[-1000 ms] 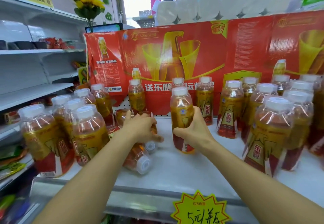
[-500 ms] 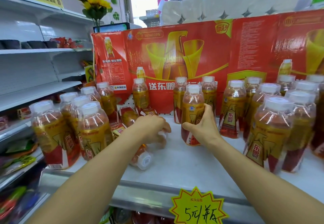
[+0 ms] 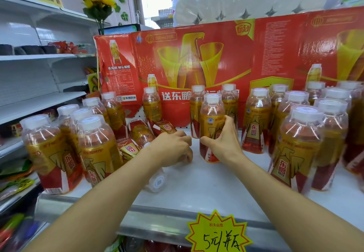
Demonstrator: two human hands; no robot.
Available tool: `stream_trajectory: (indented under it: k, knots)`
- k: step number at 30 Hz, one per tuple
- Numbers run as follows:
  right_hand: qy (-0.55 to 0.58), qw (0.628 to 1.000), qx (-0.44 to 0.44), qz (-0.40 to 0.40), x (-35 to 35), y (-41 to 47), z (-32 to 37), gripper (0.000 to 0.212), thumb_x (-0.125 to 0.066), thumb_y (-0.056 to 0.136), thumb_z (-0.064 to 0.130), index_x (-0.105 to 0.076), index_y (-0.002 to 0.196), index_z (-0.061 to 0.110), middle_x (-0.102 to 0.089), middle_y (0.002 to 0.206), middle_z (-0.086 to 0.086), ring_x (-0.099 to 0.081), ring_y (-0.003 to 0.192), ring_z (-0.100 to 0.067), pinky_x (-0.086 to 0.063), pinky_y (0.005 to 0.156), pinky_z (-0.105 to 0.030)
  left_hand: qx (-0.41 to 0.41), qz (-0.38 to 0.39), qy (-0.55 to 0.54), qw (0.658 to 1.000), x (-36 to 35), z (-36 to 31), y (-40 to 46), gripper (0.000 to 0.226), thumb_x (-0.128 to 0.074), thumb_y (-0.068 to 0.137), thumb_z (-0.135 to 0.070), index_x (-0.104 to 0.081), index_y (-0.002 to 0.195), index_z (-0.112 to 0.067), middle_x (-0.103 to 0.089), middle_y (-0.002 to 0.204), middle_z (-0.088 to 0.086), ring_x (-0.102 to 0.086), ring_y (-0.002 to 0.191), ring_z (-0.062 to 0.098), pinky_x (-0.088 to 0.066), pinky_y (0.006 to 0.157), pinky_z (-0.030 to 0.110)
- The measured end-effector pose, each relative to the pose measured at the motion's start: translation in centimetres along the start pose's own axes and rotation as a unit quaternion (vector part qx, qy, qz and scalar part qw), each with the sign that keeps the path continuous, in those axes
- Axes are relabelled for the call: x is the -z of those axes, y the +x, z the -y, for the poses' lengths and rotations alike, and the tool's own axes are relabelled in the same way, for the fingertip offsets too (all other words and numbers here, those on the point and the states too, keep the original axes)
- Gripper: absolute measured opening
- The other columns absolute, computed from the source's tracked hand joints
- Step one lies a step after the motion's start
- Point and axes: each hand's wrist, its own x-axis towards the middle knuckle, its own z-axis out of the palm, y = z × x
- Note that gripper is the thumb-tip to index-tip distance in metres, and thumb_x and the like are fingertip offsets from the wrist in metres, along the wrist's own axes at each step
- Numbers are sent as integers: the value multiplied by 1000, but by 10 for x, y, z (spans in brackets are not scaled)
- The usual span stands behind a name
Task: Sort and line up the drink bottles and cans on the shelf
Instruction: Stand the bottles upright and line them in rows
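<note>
From the head view, my right hand [image 3: 222,143] has its grip curled round an upright bottle [image 3: 211,125]: clear plastic, white cap, gold-and-red label, amber drink. Its long axis runs vertical, cap toward twelve o'clock, standing mid-shelf [image 3: 206,188] before two bottles. At nine o'clock from it my left hand [image 3: 173,149] curls down onto a toppled bottle [image 3: 155,180], white cap pointing toward six o'clock.

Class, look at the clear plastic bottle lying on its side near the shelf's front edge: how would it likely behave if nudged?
The clear plastic bottle lying on its side has a round body, so it would probably roll. It lies near the white shelf front, so it might drop off. The left hand reaching over the toppled bottles could knock it.
</note>
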Motion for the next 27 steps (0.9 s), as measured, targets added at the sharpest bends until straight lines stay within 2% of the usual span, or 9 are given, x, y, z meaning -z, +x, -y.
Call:
stream_trajectory:
  k: [3,6,9,11,15,19,22,24,27]
  knots:
    - [-5,1000,-4,-1,0,0,1,85,-83,69,27,-29,134,22,-46,129,-2,-46,122,-23,-46,100,-44,-7,32,10,999,3,0,2,39,-68,87,-30,-59,123,-42,-44,137,-7,-36,127,18,-39,57,27]
    - [-4,1000,-14,0,2,0,1,86,-83,68,29,-29,135,22,-47,129,-2,-46,123,-24,-46,101,-46,-34,-3,51,998,4,-1,5,43,-66,87,-17,-59,122,-42,-50,130,-7,-43,118,18,-37,59,28]
    - [-3,1000,-20,1,5,1,1,89,-84,68,31,-27,136,22,-46,130,-2,-45,123,-24,-45,101,-46,-45,-69,67,994,-3,1,9,46,-63,88,-15,-57,126,-41,-51,132,-8,-44,123,19,-40,94,39]
    - [-6,1000,-23,5,7,2,1,89,-84,68,30,-28,136,22,-44,131,-1,-43,124,-23,-44,100,-44,-10,-116,27,993,0,4,12,50,-62,89,-14,-53,131,-39,-47,137,-7,-39,129,18,-35,104,39]
    - [7,1000,11,-6,17,2,10,92,-79,75,32,-21,146,26,-34,142,-2,-34,133,-23,-37,108,-43,119,-252,-192,941,25,23,14,39,-55,95,-20,-51,132,-33,-44,137,-5,-44,121,15,-51,88,38]
    - [-13,993,115,-38,33,9,45,79,-61,91,32,-12,152,40,-20,154,6,-22,140,-16,-30,105,-38,160,-313,-401,846,44,36,16,38,-58,94,-18,-52,131,-28,-54,126,-3,-65,81,3,-54,82,28]
    - [-171,972,163,0,45,25,69,55,-53,95,28,-35,146,35,-33,147,1,-31,136,-24,-41,97,-43,151,-298,-512,791,49,37,21,37,-60,95,-16,-52,130,-22,-70,101,-1,-71,75,5,-58,78,26]
    - [-289,944,152,52,51,36,83,44,-54,94,23,-47,138,27,-41,139,-4,-38,129,-28,-47,92,-45,144,-296,-535,778,53,35,27,33,-59,95,-14,-54,128,-17,-70,95,-2,-70,77,0,-57,74,21]
    - [-364,918,132,84,57,50,101,43,-63,86,17,-54,128,20,-49,129,-9,-48,118,-34,-49,87,-44,144,-297,-534,778,58,35,36,30,-56,97,-8,-56,127,-10,-63,93,-7,-62,72,-16,-47,62,5]
